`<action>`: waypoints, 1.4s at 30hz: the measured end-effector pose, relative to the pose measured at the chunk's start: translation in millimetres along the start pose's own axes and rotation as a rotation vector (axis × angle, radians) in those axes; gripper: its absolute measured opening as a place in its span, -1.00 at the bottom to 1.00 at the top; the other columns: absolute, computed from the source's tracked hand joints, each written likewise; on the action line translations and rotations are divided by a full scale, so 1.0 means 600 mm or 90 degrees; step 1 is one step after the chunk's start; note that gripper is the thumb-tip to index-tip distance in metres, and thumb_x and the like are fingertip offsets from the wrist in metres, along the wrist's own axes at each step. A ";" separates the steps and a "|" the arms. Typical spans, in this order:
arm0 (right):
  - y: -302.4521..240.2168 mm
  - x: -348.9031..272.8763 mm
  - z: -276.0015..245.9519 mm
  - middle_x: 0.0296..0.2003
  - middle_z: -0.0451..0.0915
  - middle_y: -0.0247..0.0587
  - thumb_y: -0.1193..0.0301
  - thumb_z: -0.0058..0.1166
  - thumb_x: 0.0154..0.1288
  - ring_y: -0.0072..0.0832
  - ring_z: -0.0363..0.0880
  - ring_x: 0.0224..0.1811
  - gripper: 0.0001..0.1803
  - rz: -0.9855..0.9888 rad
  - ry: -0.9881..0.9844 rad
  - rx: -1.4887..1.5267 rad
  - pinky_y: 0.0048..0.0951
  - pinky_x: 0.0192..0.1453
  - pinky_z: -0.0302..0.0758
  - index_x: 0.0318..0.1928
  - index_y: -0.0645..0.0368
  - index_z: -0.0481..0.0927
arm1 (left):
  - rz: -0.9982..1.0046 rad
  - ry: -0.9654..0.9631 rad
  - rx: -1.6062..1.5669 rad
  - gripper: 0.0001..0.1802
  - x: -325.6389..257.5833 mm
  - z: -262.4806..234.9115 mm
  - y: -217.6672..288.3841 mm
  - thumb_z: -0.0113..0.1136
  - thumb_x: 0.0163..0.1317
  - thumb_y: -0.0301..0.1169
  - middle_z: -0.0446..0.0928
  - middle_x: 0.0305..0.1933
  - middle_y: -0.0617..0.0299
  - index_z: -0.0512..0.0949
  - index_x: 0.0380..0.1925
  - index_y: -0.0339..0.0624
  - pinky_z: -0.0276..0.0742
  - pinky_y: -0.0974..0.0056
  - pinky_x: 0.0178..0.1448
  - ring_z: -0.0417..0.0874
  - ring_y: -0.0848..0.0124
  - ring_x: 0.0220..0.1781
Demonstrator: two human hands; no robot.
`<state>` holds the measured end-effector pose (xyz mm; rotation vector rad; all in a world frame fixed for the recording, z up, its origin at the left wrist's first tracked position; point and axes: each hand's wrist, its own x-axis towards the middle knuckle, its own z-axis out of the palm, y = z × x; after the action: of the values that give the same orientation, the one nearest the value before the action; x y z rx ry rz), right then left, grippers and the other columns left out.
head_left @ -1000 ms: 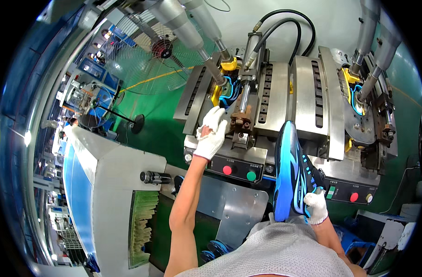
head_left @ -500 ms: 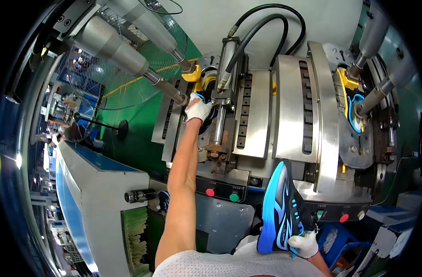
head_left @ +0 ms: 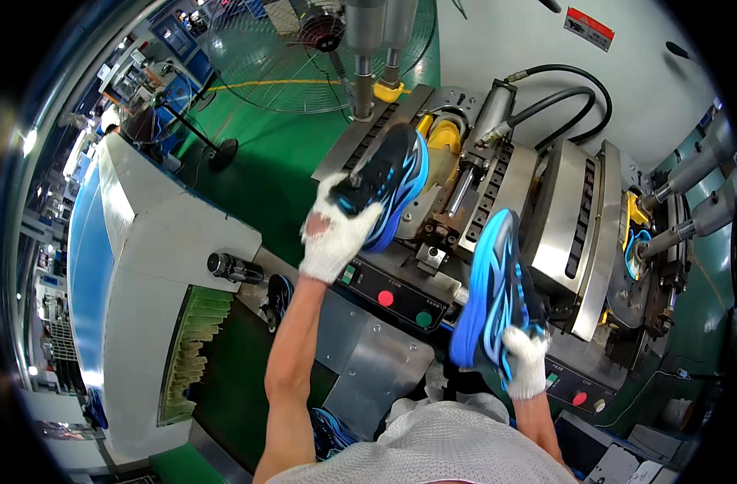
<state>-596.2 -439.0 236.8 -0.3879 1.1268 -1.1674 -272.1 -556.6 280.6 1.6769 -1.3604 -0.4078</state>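
Machinery of bare steel spans the space ahead of both hands. Its bay just beyond the left hand shows a yellow pad; its other bay, well to the right of the right hand, contains another shoe, mostly hidden, with pale-blue edging showing. Well left of the left hand stands a pale cabinet, its side opening hung with green bristles; whatever lies behind them is hidden.

Two black-and-blue shoes are in the hands. The left hand wraps the collar and heel of the left-hand shoe, whose toe points away from it. The right hand pinches the right-hand shoe near the rear collar, its toe pointing away too and its sole turned leftward. Each shoe is probably light, with a soft upper and a stiffer, springy sole; whether a form inside adds weight, I cannot tell. Neither seems fragile. The smooth sole could slip against the gloves, so collar and heel look the surest hold.

Left of the left hand, a dark bottle hides its contents.
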 end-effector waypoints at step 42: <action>0.278 0.124 0.140 0.60 -0.03 0.21 -0.04 0.21 0.28 -0.04 -0.01 0.65 0.09 -0.388 -0.374 -1.525 -0.13 0.68 0.00 0.59 0.31 0.00 | -0.604 0.405 0.155 -0.16 -1.050 -0.092 -0.232 0.49 0.15 -0.31 0.39 0.36 -0.15 0.30 0.37 -0.37 0.35 0.09 0.47 0.45 0.00 0.40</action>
<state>-440.4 -460.3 112.2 -2.7195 1.3127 0.5567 -361.2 31.1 24.1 2.3245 -0.0970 -0.1887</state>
